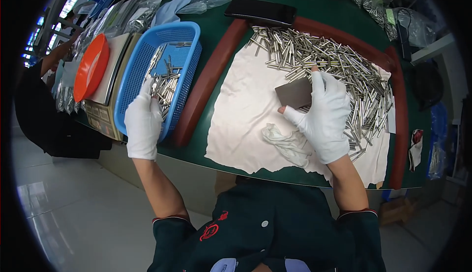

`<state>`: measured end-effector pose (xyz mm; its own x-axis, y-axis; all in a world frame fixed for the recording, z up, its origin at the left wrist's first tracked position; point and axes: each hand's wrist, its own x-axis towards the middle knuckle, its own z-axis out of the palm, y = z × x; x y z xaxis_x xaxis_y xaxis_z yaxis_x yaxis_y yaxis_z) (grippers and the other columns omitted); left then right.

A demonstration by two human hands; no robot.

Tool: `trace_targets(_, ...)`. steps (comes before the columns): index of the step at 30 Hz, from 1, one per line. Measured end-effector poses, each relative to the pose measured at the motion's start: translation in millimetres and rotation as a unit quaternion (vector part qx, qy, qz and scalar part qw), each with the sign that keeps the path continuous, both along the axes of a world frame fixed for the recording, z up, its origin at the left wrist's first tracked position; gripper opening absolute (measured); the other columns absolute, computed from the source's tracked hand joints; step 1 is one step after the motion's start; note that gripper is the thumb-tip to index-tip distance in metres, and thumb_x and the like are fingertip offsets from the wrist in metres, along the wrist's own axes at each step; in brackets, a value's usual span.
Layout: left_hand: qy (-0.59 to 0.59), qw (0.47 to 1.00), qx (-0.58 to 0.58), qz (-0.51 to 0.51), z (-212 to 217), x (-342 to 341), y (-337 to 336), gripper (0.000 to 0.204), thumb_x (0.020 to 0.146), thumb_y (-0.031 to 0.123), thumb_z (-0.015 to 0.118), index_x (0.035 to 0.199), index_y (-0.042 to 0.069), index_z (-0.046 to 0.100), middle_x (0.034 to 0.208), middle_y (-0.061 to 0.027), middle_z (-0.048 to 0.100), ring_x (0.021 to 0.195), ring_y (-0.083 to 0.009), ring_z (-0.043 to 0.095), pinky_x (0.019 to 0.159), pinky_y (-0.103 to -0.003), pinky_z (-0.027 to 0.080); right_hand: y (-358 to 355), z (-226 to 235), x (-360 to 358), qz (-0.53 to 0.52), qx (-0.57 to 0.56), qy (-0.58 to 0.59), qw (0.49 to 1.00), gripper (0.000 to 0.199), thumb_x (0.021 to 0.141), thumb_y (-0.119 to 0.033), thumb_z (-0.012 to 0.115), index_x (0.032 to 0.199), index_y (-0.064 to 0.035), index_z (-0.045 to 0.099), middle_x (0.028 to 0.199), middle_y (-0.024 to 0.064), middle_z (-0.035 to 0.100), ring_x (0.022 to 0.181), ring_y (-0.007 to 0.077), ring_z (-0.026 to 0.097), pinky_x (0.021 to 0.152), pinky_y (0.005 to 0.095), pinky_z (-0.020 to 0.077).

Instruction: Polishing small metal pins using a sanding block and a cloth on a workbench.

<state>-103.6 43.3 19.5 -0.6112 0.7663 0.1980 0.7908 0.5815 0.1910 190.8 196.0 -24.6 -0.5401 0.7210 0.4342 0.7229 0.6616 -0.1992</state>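
At a green tabletop, got white-gloved left hand in a blue plastic basket of slim silvery metal rods, can't tell if gripping any. Holding a flat grey-brown plate in white-gloved right hand, by a rod heap.

A wide head-worn fisheye looks down on the green table.

The pins are silver, the basket blue (the tabletop dark green).
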Motion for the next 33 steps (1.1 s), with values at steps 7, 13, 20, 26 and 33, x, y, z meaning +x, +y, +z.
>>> trace_targets(7,0.005,1.000,0.012,0.001,-12.8,-12.6,2.3,0.038,0.087,0.007,0.057,0.125,0.005,0.057,0.088,-0.0208,0.067,0.082,-0.0367,0.065,0.073,-0.043,0.049,2.4,-3.4,-5.8,-0.013,-0.045,-0.030,0.998,0.109,0.053,-0.051,0.084,0.135,0.0061,0.041,0.113,0.0161,0.054,0.099,0.0307,0.051,0.082,0.0424,0.0439)
trace_targets(13,0.070,0.995,0.069,-0.023,0.1,2.0,9.8,0.043,0.084,0.017,0.068,0.123,0.001,0.058,0.082,-0.0126,0.069,0.071,-0.0270,0.068,0.067,-0.034,0.051,1.5,0.2,-6.5,-0.019,-0.072,-0.043,0.996,0.113,0.054,-0.049,0.084,0.137,0.0101,0.036,0.103,0.0152,0.056,0.092,0.0298,0.054,0.078,0.0419,0.0448)
trace_targets(20,-0.077,0.945,0.194,-0.251,4.0,89.4,42.1,0.034,0.078,0.002,0.069,0.111,0.006,0.063,0.078,-0.0116,0.063,0.066,-0.0272,0.063,0.059,-0.034,0.050,8.3,-0.9,3.8,-0.022,-0.118,0.121,0.985,0.102,0.062,-0.036,0.082,0.138,0.0101,0.032,0.098,0.0159,0.059,0.086,0.0304,0.056,0.077,0.0421,0.0470)
trace_targets(26,-0.164,0.910,-0.002,-0.380,-27.5,129.8,65.2,0.020,0.076,0.007,0.067,0.096,0.007,0.067,0.080,-0.0100,0.065,0.070,-0.0280,0.063,0.064,-0.034,0.049,24.8,2.0,24.3,-0.024,-0.217,0.495,0.841,0.096,0.077,-0.024,0.078,0.146,0.0059,0.018,0.123,0.0162,0.052,0.111,0.0213,0.051,0.099,0.0355,0.0372)
trace_targets(33,-0.160,0.917,0.072,-0.357,-44.6,130.6,126.4,0.015,0.080,0.006,0.063,0.092,0.001,0.069,0.084,-0.0161,0.065,0.077,-0.0315,0.064,0.070,-0.037,0.051,31.5,-0.2,32.6,-0.028,-0.185,0.528,0.828,0.093,0.078,-0.026,0.079,0.144,0.0060,0.021,0.123,0.0170,0.051,0.112,0.0209,0.051,0.099,0.0349,0.0372)
